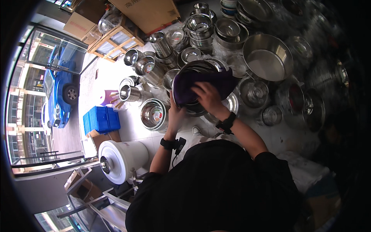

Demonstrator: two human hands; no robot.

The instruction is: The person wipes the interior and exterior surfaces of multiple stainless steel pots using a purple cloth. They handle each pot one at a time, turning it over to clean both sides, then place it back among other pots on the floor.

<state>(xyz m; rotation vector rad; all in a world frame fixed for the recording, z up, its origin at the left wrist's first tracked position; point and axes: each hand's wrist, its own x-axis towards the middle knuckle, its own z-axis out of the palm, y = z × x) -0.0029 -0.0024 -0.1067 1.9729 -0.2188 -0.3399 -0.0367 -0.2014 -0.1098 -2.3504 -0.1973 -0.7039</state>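
A round stainless steel basin (197,111) is in front of me, tilted, with a dark purple cloth (208,81) over much of it. My left hand (176,111) grips the basin's near left rim, fingers partly hidden behind it. On the cloth lies my right hand (209,97), slightly blurred; whether its fingers pinch the fabric is unclear. Below and around the basin stand more steel pots and bowls, among them nested pots (153,114) to the left and a shallow bowl (232,104) at the right. Each of my wrists wears a black strap.
A large steel pan (268,58) and stacked bowls (200,26) crowd the floor ahead. To my left are a blue plastic crate (101,119), a white lidded barrel (124,159) and steel cylinders (130,93). A wooden crate (116,43) and cardboard boxes stand at the upper left.
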